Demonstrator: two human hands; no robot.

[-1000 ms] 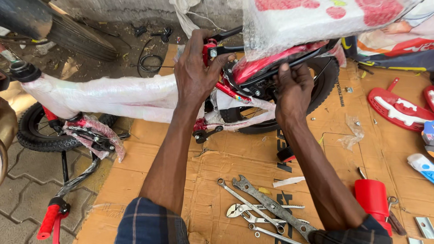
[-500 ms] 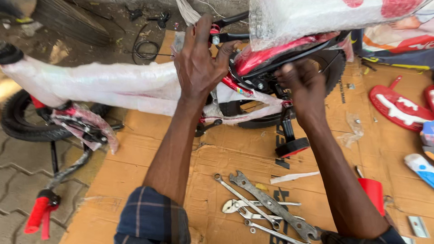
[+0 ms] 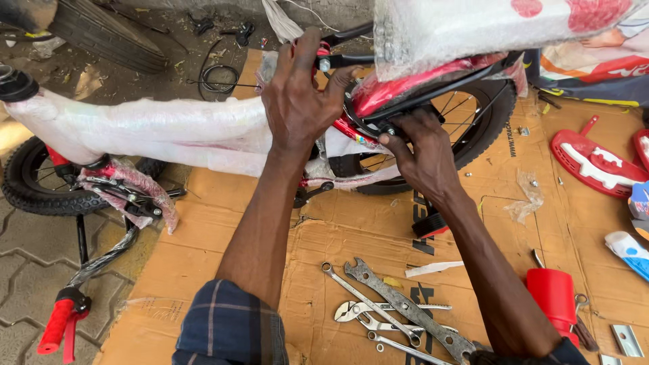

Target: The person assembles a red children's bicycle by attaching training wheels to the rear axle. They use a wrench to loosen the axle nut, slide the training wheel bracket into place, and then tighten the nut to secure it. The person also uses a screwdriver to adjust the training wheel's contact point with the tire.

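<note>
Head view: bike, wrapped in white foam, lies on its side across cardboard, long axis left to right, rear wheel rightward. Left hand, fingers spread, presses the frame. Right hand curls under the mudguard, fingertips hidden. Front wheel is partly covered. Wrenches lie nearby.

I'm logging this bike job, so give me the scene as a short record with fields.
Setting: flattened cardboard on paving
Main item: small red bicycle in plastic wrap, lying on its side
Left hand: pressed on frame by a black bar
Right hand: fingers at the rear wheel bracket
Tools: wrenches on cardboard, untouched
Nearby: red cup
</note>
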